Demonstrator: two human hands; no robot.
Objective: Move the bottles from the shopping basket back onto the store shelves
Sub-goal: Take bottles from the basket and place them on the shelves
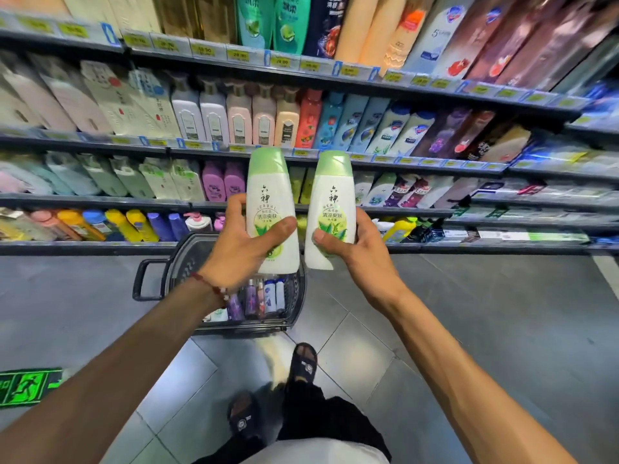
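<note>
Green-capped body wash bottles: left hand (246,244) grips one (271,209), right hand (348,242) grips the other (331,209). Neither shelved yet; more bottles (258,298) remain in the shopping basket (294,296).

1. Dark metal shelves (83,199) run right across the view, tier over tier, bending away at the edges.
2. Yellow price tags (280,61) line the front rails, their print too blurred to read.
3. Down below are grey floor tiles (502,329), seams running on the diagonal, glossy and catching pale light near the middle.
4. Far left, flat on the floor, there's a green emergency-exit sticker (28,386) with its running figure.
</note>
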